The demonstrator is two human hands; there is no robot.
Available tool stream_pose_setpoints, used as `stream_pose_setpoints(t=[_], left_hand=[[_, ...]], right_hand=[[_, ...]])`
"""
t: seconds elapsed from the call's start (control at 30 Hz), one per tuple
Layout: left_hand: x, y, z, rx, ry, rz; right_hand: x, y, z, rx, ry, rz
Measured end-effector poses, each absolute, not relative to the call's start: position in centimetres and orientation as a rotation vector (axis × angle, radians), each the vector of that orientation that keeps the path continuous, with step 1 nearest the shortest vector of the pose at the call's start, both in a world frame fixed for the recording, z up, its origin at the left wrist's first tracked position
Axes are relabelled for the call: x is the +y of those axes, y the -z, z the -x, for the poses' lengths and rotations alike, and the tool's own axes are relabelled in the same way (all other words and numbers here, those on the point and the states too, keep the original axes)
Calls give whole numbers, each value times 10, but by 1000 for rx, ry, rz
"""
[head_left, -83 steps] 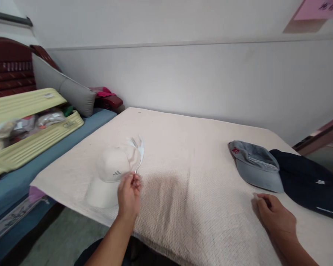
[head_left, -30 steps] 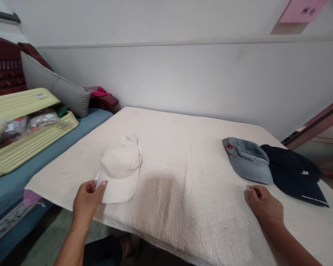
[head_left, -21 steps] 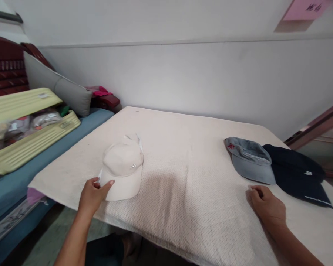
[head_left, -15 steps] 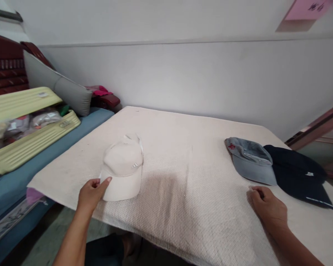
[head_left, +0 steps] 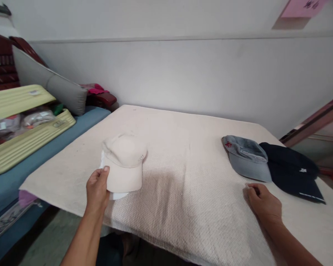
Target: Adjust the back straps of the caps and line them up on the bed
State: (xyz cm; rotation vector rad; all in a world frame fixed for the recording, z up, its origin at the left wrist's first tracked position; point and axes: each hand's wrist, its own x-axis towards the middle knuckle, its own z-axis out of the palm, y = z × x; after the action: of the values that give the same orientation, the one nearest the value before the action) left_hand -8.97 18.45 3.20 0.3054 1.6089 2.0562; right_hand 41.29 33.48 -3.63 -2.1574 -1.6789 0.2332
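Note:
My left hand (head_left: pixel 97 186) grips the left edge of a cream baseball cap's (head_left: pixel 124 155) brim, thumb on top and fingers underneath. The cap is tilted and looks lifted a little. Below its brim and along its left side shows the edge of something white (head_left: pixel 118 195), maybe another cap; the rest of it is hidden. My right hand (head_left: pixel 265 203) rests on the cloth with its fingers curled in, and I see nothing in it. Just beyond it lies a grey-blue baseball cap (head_left: pixel 249 164) with a red mark, its brim beside a dark navy cap (head_left: pixel 291 168).
A cream textured cloth (head_left: pixel 172 140) covers the table in front of a white wall (head_left: pixel 177 74). To the left, a blue mattress (head_left: pixel 91 118) bears a pale yellow open case (head_left: pixel 30 136) with bagged items and a grey cushion (head_left: pixel 55 87). A pink note (head_left: pixel 302 8) is on the wall.
The cream cap has tilted and risen with my left hand, which moved up and slightly right. A white edge now shows beneath it. My right hand stays by the grey-blue cap.

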Motion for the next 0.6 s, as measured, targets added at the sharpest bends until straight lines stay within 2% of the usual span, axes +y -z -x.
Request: stream_pose_setpoints(t=[0.13, 0.27, 0.4, 0.5, 0.57, 0.6], left_hand=[[194, -37, 70, 1383, -2075, -318], [198, -38, 36, 1166, -1833, -395], [198, -37, -4, 952, -1564, -488], [197, -32, -28, 839, -1413, -539], [196, -29, -39, 800, -1306, -575], [195, -28, -43, 793, -1252, -595]], right_hand=[[336, 41, -417, -1656, -204, 2116], [336, 41, -416, -1583, -242, 2066], [330, 32, -395, -1126, -476, 1902], [311, 21, -363, -1026, -758, 1713], [292, 15, -342, -924, -1303, 1364], [282, 13, -333, -878, -1469, 1234]])
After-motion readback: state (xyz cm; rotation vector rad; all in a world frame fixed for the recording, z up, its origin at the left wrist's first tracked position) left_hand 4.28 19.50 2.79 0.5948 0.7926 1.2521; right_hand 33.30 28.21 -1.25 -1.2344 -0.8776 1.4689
